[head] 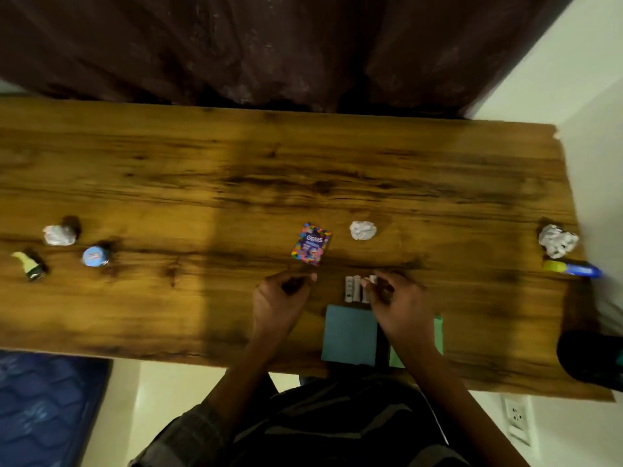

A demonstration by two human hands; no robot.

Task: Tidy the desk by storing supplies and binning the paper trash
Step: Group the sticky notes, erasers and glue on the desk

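From my remote seat, my right hand (392, 298) pinches the small white sticks (354, 289), which lie just beyond the teal pad (349, 335), long axes pointing away from me. My left hand (281, 298) curls loosely left of them, apparently empty. Paper balls dot the wooden desk (269, 170); a dark curtain (269, 45) hangs behind.
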